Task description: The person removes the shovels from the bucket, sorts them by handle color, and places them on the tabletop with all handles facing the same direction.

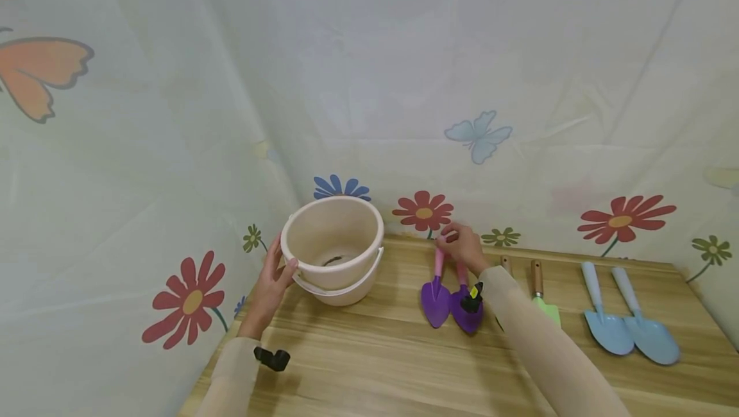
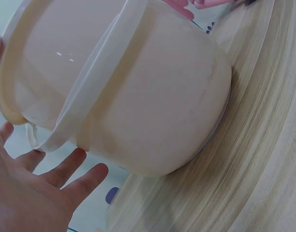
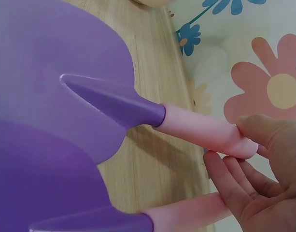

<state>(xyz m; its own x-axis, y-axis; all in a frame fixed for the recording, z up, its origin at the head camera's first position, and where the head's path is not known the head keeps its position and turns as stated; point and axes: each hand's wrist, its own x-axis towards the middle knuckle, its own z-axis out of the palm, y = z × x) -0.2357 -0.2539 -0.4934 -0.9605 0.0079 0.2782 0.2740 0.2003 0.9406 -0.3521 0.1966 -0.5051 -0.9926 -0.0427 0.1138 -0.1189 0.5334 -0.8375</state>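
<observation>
A cream bucket (image 1: 340, 285) stands upright on the table at the left, its handle (image 1: 343, 290) lowered along its side. My left hand (image 1: 272, 282) rests against it, thumb at the rim and spread, fairly straight fingers along the outer wall. My right hand (image 1: 462, 247) pinches the pink handle end of a purple trowel (image 1: 435, 301) between thumb and fingers. In the right wrist view its pink handle (image 3: 201, 129) lies between them. A second purple trowel (image 1: 466, 314) lies alongside, its handle (image 3: 186, 212) below my fingers in that view.
Right of the purple trowels lies a green trowel (image 1: 545, 308) with a wooden handle (image 1: 537, 276); another wooden handle (image 1: 506, 264) is partly hidden by my sleeve. Two light blue trowels (image 1: 609, 333) lie farther right. A flower-printed sheet (image 1: 375, 83) hangs behind the wooden table (image 1: 358, 359).
</observation>
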